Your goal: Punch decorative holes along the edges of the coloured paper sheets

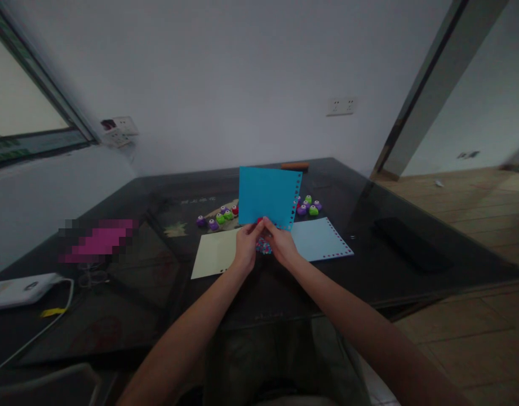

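My left hand [245,246] and my right hand [282,243] meet at the lower edge of a blue sheet of paper [265,194], fingertips together. Both are closed on a small red paper punch [260,220], which my fingers mostly cover. The blue sheet stands upright above my hands, with a row of small punched holes down its right edge. Beneath my hands lies a small heap of colourful paper bits [264,246]. A pale yellow sheet [214,254] lies to the left and a light blue sheet [320,239], punched along its edges, to the right.
Purple, green and red punches [220,217] lie behind the yellow sheet, with several more [313,210] at the right. A black case [409,245] rests on the dark table [158,304]. At the left are a pink item [101,239] and a white device [25,290] with a cable.
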Tool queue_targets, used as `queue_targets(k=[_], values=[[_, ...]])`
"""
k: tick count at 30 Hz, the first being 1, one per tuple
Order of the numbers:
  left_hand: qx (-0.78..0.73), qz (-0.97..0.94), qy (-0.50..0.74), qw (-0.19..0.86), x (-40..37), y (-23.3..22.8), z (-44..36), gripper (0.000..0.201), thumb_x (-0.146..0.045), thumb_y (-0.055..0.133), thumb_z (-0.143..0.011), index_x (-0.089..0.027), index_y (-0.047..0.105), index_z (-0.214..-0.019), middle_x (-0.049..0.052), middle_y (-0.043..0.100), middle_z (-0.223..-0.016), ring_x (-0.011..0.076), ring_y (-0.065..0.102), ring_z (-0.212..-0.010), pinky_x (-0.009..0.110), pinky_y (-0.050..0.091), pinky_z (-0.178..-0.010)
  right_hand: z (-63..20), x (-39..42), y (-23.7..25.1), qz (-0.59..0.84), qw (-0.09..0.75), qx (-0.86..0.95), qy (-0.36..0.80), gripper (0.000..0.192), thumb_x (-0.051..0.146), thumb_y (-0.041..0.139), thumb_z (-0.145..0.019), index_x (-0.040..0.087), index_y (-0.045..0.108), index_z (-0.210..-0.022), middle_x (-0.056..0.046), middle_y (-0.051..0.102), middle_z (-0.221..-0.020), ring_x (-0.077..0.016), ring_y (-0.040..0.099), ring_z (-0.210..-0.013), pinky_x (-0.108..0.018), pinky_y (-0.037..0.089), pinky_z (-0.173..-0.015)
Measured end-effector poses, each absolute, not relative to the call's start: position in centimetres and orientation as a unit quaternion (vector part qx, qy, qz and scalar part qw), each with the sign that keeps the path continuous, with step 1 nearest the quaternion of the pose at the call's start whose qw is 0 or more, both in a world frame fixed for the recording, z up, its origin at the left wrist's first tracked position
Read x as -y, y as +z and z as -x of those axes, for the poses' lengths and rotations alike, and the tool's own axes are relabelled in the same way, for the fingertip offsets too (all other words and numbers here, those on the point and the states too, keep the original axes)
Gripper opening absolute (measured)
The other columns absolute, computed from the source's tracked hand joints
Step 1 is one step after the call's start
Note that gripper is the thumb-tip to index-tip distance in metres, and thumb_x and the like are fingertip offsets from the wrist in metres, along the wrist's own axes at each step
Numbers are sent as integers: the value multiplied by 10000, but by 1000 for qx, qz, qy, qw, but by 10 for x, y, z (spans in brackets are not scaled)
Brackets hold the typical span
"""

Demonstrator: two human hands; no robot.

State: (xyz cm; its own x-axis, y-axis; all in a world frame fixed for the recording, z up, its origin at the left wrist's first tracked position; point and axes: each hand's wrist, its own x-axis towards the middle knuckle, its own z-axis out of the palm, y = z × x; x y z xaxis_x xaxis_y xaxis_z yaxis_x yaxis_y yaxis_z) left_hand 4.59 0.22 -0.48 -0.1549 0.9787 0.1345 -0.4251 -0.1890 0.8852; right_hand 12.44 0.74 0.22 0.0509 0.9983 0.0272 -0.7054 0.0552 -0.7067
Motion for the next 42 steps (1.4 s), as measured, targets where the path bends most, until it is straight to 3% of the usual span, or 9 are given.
queue_targets(k=[12,24,38,42], values=[[-355,-386,656,542,2,-1,-48,292,-343,769,-626,-127,703,-812,81,702,-861,173,627,-794,311,446,-827,-126,-18,-10,287,686,264,614,392,322,754,-598,203,641,-954,-51,690,-995,-196,645,-861,-358,539,-764],[-349,-374,659,552,1,-3,-48,274,-316,777,-614,-126,706,-797,75,709,-837,165,632,-765,308,449,-818,-126,-16,-9,296,679,250,623,372,301,763,-577,197,647,-915,-45,697,-958,-183,643,-809,-337,534,-723],[-350,-376,668,538,1,-5,-46,237,-314,768,-627,-126,693,-751,59,697,-777,160,623,-736,315,447,-799,-124,-12,-4,287,687,252,618,445,286,783,-545,203,642,-958,-47,693,-1003,-199,642,-872,-370,529,-816],[-345,-366,671,544,2,-2,-46,233,-304,776,-610,-129,683,-731,49,690,-757,153,611,-719,309,449,-788,-124,-12,-4,281,684,252,624,423,370,772,-581,214,633,-950,-47,689,-1018,-205,643,-901,-370,521,-833]])
